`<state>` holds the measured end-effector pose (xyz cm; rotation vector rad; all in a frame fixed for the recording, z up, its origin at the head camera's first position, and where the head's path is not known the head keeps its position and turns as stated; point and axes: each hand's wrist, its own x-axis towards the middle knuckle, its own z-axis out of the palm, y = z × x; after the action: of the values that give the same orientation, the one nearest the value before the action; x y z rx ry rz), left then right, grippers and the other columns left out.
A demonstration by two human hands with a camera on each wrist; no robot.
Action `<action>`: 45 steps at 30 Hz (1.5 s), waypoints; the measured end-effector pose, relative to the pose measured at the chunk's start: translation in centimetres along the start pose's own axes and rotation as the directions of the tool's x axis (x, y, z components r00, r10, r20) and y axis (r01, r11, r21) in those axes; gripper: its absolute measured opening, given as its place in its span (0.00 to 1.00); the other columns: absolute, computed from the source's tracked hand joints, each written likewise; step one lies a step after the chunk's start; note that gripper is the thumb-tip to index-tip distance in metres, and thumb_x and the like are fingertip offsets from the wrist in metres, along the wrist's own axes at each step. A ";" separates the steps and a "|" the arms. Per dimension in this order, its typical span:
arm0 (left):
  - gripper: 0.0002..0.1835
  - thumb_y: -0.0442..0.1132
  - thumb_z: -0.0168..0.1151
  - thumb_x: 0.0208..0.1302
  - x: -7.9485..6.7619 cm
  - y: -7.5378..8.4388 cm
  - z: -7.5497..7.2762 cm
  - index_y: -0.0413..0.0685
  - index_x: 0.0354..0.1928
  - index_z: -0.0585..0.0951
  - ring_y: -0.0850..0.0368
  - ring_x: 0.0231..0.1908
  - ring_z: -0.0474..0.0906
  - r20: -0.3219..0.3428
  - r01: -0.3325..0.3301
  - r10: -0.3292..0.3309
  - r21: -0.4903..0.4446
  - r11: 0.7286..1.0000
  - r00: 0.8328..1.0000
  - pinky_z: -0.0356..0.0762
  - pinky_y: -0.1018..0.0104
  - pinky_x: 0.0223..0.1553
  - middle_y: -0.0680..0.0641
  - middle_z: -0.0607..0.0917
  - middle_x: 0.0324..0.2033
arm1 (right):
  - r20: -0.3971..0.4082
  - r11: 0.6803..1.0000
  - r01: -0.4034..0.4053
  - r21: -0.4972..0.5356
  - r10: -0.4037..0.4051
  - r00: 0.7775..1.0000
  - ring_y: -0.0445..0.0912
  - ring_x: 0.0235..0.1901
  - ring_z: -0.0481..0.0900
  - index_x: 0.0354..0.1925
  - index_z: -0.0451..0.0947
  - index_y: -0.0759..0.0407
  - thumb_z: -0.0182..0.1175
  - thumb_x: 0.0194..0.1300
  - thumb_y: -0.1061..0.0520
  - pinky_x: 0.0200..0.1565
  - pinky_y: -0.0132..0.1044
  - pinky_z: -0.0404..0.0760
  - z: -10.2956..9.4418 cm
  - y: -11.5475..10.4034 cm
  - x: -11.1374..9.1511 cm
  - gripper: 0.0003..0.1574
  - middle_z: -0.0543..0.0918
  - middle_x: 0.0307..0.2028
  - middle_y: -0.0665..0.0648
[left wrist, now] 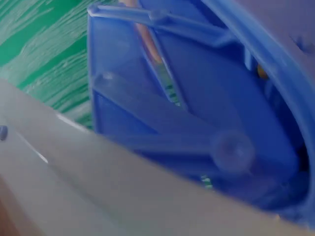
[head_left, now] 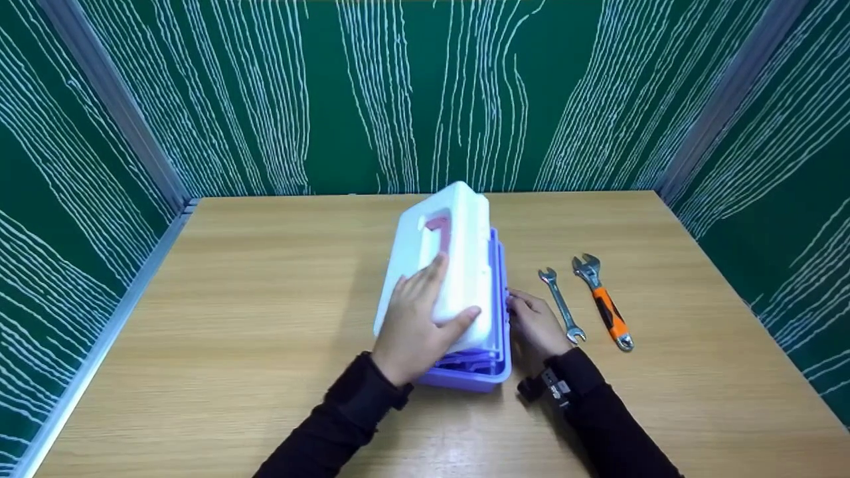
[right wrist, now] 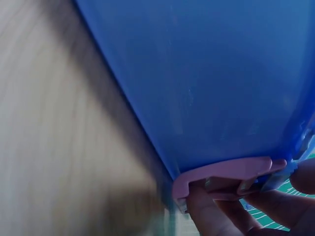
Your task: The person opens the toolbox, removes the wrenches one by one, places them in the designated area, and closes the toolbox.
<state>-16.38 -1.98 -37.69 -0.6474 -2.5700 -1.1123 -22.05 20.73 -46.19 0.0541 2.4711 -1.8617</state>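
A toolbox with a white lid (head_left: pixel 415 265) and a blue-purple base (head_left: pixel 465 380) stands mid-table, its lid tilted partly up. A pink handle (head_left: pixel 443 229) is set in the lid. My left hand (head_left: pixel 418 318) lies on the lid with its fingers extended, the thumb over the front edge. In the left wrist view, blue hinged tray arms (left wrist: pixel 162 113) show beneath the lid (left wrist: pixel 88 182). At the base's right side, my right hand (head_left: pixel 534 325) has its fingers curled at a pink latch (right wrist: pixel 226 169), holding it against the blue wall (right wrist: pixel 197 83).
Right of the toolbox lie a double open-ended wrench (head_left: pixel 561 304) and an adjustable wrench (head_left: pixel 604 302) with an orange-black handle. They rest on a wooden table (head_left: pixel 265 292). Green panels with white streaks (head_left: pixel 325 99) stand behind and at both sides.
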 end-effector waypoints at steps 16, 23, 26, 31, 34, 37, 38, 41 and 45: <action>0.44 0.69 0.53 0.63 -0.6 2.1 5.1 0.43 0.70 0.68 0.45 0.63 0.72 0.087 -0.185 0.163 0.482 0.856 0.983 0.60 0.39 0.68 0.44 0.75 0.66 | -0.017 0.996 0.035 -0.085 -0.036 0.999 0.55 0.63 0.72 0.63 0.71 0.71 0.40 0.76 0.58 0.66 0.45 0.68 -0.2 0.0 -0.1 0.26 0.77 0.60 0.69; 0.42 0.70 0.53 0.62 -0.9 2.0 6.6 0.45 0.66 0.73 0.48 0.60 0.75 0.097 -0.234 0.224 0.635 0.736 0.970 0.65 0.41 0.65 0.47 0.79 0.63 | 0.032 1.000 -0.005 -0.026 0.006 0.999 0.48 0.53 0.79 0.64 0.71 0.70 0.39 0.77 0.56 0.51 0.32 0.78 -0.3 0.0 -0.3 0.27 0.77 0.60 0.69; 0.41 0.69 0.53 0.61 -0.9 2.0 6.9 0.45 0.66 0.74 0.49 0.59 0.75 0.083 -0.233 0.237 0.653 0.721 0.968 0.66 0.42 0.64 0.47 0.79 0.62 | 0.038 0.999 0.013 -0.037 -0.012 0.999 0.45 0.52 0.79 0.63 0.72 0.69 0.39 0.78 0.57 0.51 0.29 0.75 -0.3 0.1 -0.2 0.27 0.79 0.59 0.68; 0.41 0.69 0.52 0.62 -0.9 2.1 7.0 0.45 0.66 0.73 0.49 0.59 0.74 0.089 -0.225 0.223 0.661 0.716 0.971 0.65 0.43 0.65 0.47 0.78 0.63 | 0.040 0.998 0.004 -0.055 -0.002 0.999 0.50 0.58 0.76 0.64 0.71 0.69 0.39 0.77 0.57 0.57 0.34 0.74 -0.5 0.1 0.0 0.26 0.78 0.60 0.68; 0.41 0.70 0.52 0.62 -0.9 2.1 7.0 0.46 0.66 0.73 0.49 0.59 0.74 0.089 -0.221 0.218 0.666 0.713 0.972 0.65 0.43 0.65 0.48 0.78 0.63 | 0.074 0.998 0.000 -0.065 0.004 0.997 0.54 0.61 0.75 0.65 0.69 0.70 0.39 0.77 0.56 0.61 0.40 0.75 -1.0 -0.1 0.2 0.27 0.76 0.62 0.69; 0.41 0.71 0.51 0.62 -0.9 2.1 7.0 0.47 0.66 0.74 0.50 0.59 0.75 0.079 -0.215 0.219 0.667 0.713 0.972 0.65 0.43 0.65 0.48 0.79 0.63 | 0.135 0.996 0.030 -0.081 -0.019 0.991 0.59 0.62 0.74 0.67 0.64 0.72 0.40 0.76 0.58 0.63 0.47 0.74 -1.8 -0.2 0.5 0.28 0.73 0.63 0.72; 0.41 0.71 0.51 0.61 -0.9 2.0 7.0 0.47 0.66 0.74 0.50 0.59 0.75 0.076 -0.214 0.221 0.666 0.715 0.972 0.65 0.43 0.65 0.48 0.79 0.62 | 0.147 0.993 0.044 -0.110 -0.028 0.989 0.60 0.62 0.74 0.68 0.63 0.71 0.42 0.75 0.59 0.64 0.48 0.73 -2.1 -0.2 0.6 0.29 0.73 0.63 0.72; 0.41 0.71 0.52 0.61 -0.9 2.0 7.1 0.48 0.65 0.75 0.50 0.58 0.75 0.065 -0.213 0.229 0.665 0.716 0.971 0.65 0.43 0.65 0.49 0.79 0.62 | 0.200 0.973 0.090 -0.215 -0.046 0.979 0.64 0.62 0.73 0.71 0.60 0.68 0.50 0.68 0.63 0.64 0.55 0.71 -2.9 0.1 0.9 0.34 0.72 0.64 0.71; 0.41 0.71 0.53 0.60 -0.9 2.0 7.1 0.48 0.65 0.75 0.51 0.58 0.75 0.056 -0.209 0.229 0.656 0.725 0.972 0.66 0.43 0.65 0.49 0.80 0.61 | 0.287 0.937 0.126 -0.327 -0.029 0.958 0.67 0.64 0.68 0.72 0.59 0.65 0.62 0.60 0.61 0.65 0.60 0.68 -3.4 0.6 1.0 0.44 0.69 0.67 0.70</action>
<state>-15.11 4.22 -41.57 -0.7023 -2.5172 -0.0871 -23.06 24.14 -45.91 -0.3021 2.5788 -1.3211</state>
